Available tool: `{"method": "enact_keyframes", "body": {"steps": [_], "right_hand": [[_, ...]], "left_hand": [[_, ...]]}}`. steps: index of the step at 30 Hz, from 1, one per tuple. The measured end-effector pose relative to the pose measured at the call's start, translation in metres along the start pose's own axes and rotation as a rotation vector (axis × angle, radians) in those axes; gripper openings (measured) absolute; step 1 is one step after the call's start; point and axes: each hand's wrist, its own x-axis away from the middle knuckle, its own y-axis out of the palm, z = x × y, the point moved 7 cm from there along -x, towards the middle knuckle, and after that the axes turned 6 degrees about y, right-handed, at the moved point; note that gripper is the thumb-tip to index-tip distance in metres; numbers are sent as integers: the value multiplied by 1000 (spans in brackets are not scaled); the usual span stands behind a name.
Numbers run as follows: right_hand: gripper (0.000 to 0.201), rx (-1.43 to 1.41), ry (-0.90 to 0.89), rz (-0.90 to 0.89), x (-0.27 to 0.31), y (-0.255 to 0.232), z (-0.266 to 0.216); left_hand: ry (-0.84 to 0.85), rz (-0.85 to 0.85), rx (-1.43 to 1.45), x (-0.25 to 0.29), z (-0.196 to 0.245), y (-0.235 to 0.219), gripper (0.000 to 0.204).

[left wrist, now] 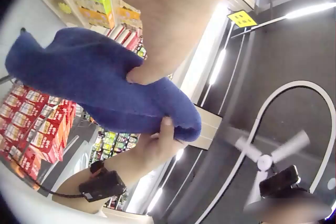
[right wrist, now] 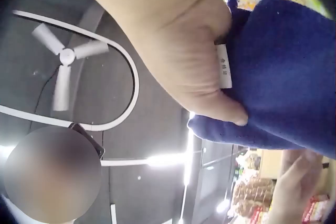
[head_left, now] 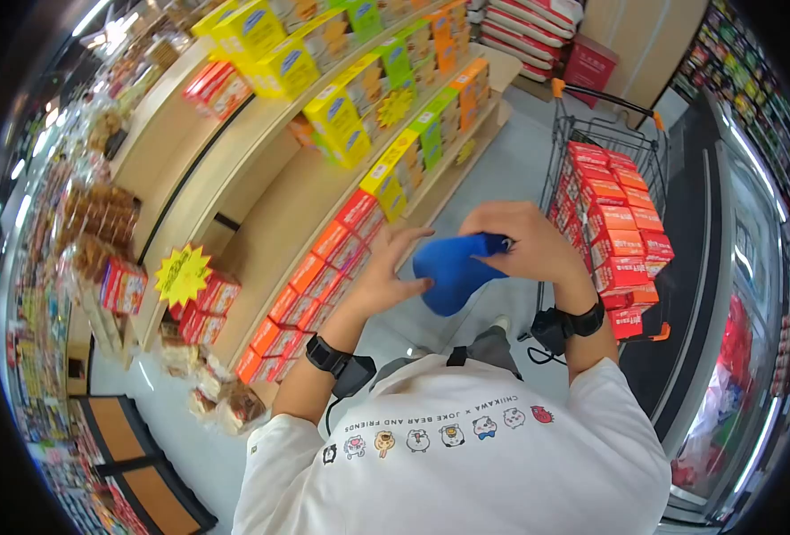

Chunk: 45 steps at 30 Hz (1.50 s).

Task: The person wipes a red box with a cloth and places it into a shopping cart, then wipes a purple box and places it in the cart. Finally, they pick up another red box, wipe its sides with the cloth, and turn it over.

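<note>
A blue soft cloth item (head_left: 453, 272), with a small white printed tag (right wrist: 224, 66), is held up between the hands in front of the shirt. My right hand (head_left: 529, 241) grips its upper right end, and the thumb lies on the cloth (right wrist: 283, 71) in the right wrist view. At the opposite side is my left hand (head_left: 386, 276), its fingers and thumb spread apart and the thumb touching the cloth. The left wrist view shows this left hand (left wrist: 168, 24) with a digit against the blue cloth (left wrist: 105, 82). Some fingers are hidden.
Shelves (head_left: 270, 169) with yellow, green and orange boxes (head_left: 337, 125) and red boxes (head_left: 297, 308) run along the left. A shopping cart (head_left: 604, 102) stacked with red boxes (head_left: 618, 218) stands at the right, beside a glass-fronted cabinet (head_left: 734, 330). Bagged bread (head_left: 101, 214) hangs far left.
</note>
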Motion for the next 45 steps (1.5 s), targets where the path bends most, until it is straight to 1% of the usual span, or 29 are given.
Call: {"method": "enact_keyframes", "body": {"steps": [1,3,5,6,8,9,11,12,14,15,17,18,20,21,24,26,27,28,29,30,31,32,35,38,41,44,45], "right_hand": [[29,7,-72,-76,-8,17,-15],[30,-5,-144,-231,-21,46,-39],[30,-5,-209,-366,-32,67,-59],[29,20,-191,-361,-40,71,-66],[29,76,-157,-346,-54,76,-78],[29,103,-182,-256,-60,76,-84],[30,149,-225,-77,-68,74,-94],[30,124,-249,-99,-71,79,-99],[29,75,-297,-142,-80,85,-107],[29,100,-311,-144,-83,89,-110],[28,147,-335,-144,-87,97,-112],[27,179,-361,-105,-89,96,-111],[24,242,-418,-20,-95,93,-109],[23,224,-449,-13,-94,92,-109],[21,165,-546,-11,-82,87,-113],[19,125,-619,-36,-68,86,-117],[19,113,-618,-71,-65,86,-116],[19,102,-614,-107,-62,85,-114],[19,92,-609,-141,-60,85,-112],[19,111,-600,-192,-59,87,-108],[19,129,-589,-241,-57,91,-102],[20,150,-579,-292,-56,94,-94],[14,90,-517,-523,-52,113,-65],[14,-133,-154,-554,-71,114,-4],[20,-62,375,-448,-85,107,62],[24,-596,458,-517,-78,131,86],[26,-746,454,-502,-78,135,86]], "left_hand": [[70,61,-16,11,7,-13,64],[211,177,-57,31,20,-39,55],[149,26,67,48,24,-45,50],[122,-48,132,57,25,-45,47],[-97,-92,198,80,10,-42,45],[-204,-115,234,90,1,-40,44],[-210,-170,230,103,-8,-40,45],[-213,-197,230,108,-7,-40,45],[-162,-52,437,109,4,-48,47],[-133,19,536,108,10,-52,47],[-200,125,596,108,2,-54,48],[-233,176,626,108,-3,-54,49],[-284,194,620,109,-21,-46,44],[-308,204,615,109,-32,-43,41],[-453,344,776,109,-71,-44,32],[-427,372,690,109,-96,-53,27],[-415,384,650,104,-92,-60,25],[-403,454,950,98,-89,-59,20],[-407,499,1049,94,-85,-61,19],[-410,541,1146,85,-68,-68,19],[-414,580,1242,79,-60,-72,18],[-377,573,1255,75,-68,-68,26],[-331,380,1463,61,-57,-61,36],[-328,386,1513,51,-38,-66,44],[-376,483,1431,44,-62,-65,52],[-361,507,1124,44,-66,-70,52],[-356,494,1045,41,-59,-71,52]]}}
